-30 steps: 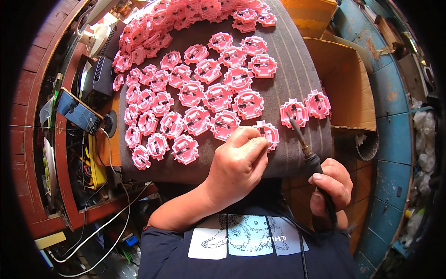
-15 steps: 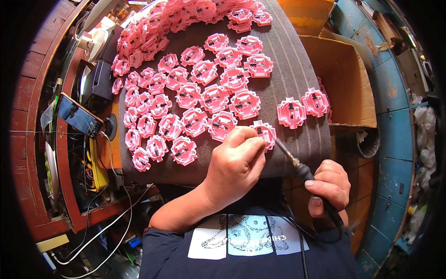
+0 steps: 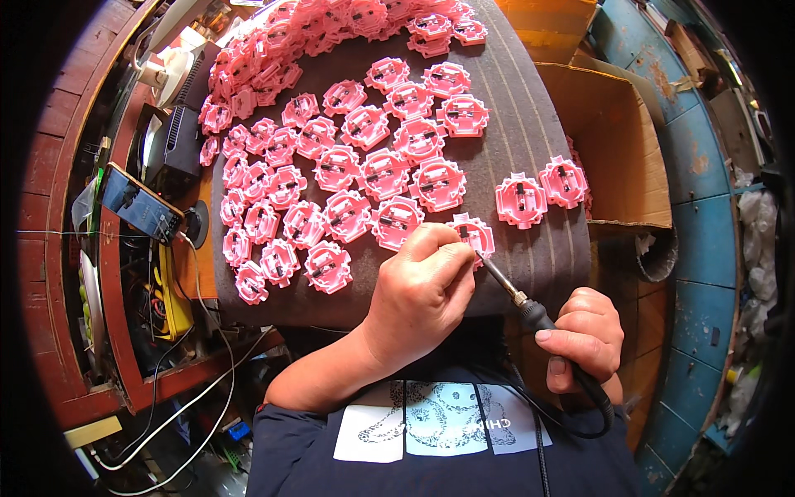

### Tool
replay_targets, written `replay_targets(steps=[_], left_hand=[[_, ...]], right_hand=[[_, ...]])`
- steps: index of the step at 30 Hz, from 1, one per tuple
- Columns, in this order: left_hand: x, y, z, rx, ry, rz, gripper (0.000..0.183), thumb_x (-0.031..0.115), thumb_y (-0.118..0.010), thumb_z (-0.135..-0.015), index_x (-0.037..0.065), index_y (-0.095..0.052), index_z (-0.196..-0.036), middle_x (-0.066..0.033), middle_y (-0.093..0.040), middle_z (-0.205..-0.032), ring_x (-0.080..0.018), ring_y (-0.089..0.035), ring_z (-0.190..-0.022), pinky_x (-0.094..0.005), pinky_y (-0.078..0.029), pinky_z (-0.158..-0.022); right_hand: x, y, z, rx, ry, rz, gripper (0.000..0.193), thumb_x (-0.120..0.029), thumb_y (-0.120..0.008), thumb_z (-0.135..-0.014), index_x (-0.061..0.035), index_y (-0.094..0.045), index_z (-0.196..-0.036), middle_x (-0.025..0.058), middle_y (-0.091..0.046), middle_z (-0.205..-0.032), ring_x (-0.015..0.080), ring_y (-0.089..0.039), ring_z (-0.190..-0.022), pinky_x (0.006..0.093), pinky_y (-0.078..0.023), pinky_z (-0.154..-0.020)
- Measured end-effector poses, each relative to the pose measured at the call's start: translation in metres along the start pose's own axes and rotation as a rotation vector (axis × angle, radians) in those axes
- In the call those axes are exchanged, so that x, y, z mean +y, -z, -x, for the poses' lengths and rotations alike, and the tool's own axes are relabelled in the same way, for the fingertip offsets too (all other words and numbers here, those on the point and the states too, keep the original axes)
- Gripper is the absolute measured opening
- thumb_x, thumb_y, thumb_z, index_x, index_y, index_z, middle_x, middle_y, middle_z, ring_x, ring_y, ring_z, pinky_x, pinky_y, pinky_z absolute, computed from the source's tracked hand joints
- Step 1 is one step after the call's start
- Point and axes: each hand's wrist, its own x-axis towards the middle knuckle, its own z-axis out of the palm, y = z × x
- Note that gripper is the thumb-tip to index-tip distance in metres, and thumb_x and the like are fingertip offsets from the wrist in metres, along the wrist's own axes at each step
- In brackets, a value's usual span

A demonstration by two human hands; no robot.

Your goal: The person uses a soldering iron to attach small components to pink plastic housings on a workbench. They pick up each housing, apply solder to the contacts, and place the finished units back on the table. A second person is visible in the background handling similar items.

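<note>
My left hand [image 3: 421,290] is closed over the near edge of a pink plastic part [image 3: 475,233] lying on the grey ribbed mat [image 3: 530,141]; whether it pinches something thin I cannot tell. My right hand [image 3: 584,335] grips the black handle of a soldering iron [image 3: 530,311], whose metal tip reaches up-left to that same pink part. Several more pink round parts with dark centres [image 3: 364,178] are spread over the mat. Two others [image 3: 542,190] lie apart at the right.
An open cardboard box [image 3: 617,141] stands right of the mat. At the left are a phone [image 3: 141,203], a black unit [image 3: 178,141], cables and a red wooden frame [image 3: 116,331]. The iron's black cord loops past my shirt. A blue surface lies at the far right.
The soldering iron's tip has come left and down onto the pink part under my left hand. My right hand has shifted slightly. The left hand has stayed in place.
</note>
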Motion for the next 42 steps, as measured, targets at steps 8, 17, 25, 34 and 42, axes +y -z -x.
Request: replay_targets(steps=[8,17,25,34,42], left_hand=[[-0.001,-0.001,0.0,-0.005,0.009,0.011,0.017,-0.008,-0.077,-0.083,0.001,-0.074,-0.097,-0.011,-0.068,-0.099,-0.0226,-0.068,-0.079,-0.0325,-0.056,-0.068],[-0.001,0.0,0.002,0.0,0.013,-0.004,0.017,-0.009,-0.077,-0.082,0.0,-0.073,-0.097,-0.0112,-0.068,-0.099,-0.0227,-0.068,-0.08,-0.0326,-0.056,-0.069],[-0.001,-0.001,0.0,0.0,-0.001,0.009,0.018,-0.009,-0.077,-0.082,0.0,-0.074,-0.098,-0.0117,-0.068,-0.099,-0.0251,-0.07,-0.083,-0.0337,-0.057,-0.072],[0.001,0.001,0.0,-0.018,0.027,0.049,0.016,-0.006,-0.075,-0.084,0.001,-0.068,-0.097,-0.0145,-0.066,-0.099,-0.0334,-0.071,-0.084,-0.0408,-0.059,-0.072],[0.001,0.001,0.001,-0.006,0.003,0.019,0.016,-0.005,-0.076,-0.085,0.001,-0.069,-0.098,-0.0148,-0.066,-0.099,-0.0335,-0.071,-0.085,-0.041,-0.059,-0.072]], right_hand=[[-0.002,0.002,0.0,-0.006,-0.008,0.013,0.027,-0.009,-0.07,-0.083,-0.005,-0.072,-0.11,0.0035,-0.058,-0.068,0.02,-0.052,-0.053,0.0359,-0.036,-0.052],[0.001,0.0,0.005,0.04,-0.001,-0.004,0.023,-0.012,-0.07,-0.089,-0.0049,-0.071,-0.112,0.0038,-0.057,-0.069,0.02,-0.052,-0.054,0.0358,-0.037,-0.052],[0.003,-0.008,0.005,0.158,-0.042,0.062,0.032,-0.003,-0.072,-0.093,-0.0041,-0.067,-0.124,0.0102,-0.067,-0.084,0.022,-0.06,-0.062,0.0352,-0.049,-0.058],[0.018,-0.021,0.008,0.129,-0.049,0.012,0.04,0.002,-0.073,-0.092,-0.0031,-0.065,-0.131,0.0119,-0.071,-0.087,0.0227,-0.068,-0.067,0.0361,-0.056,-0.06],[0.02,-0.028,-0.001,0.165,-0.042,0.136,0.034,0.0,-0.079,-0.091,-0.0041,-0.064,-0.121,0.0149,-0.071,-0.09,0.0257,-0.069,-0.069,0.0377,-0.057,-0.062]])
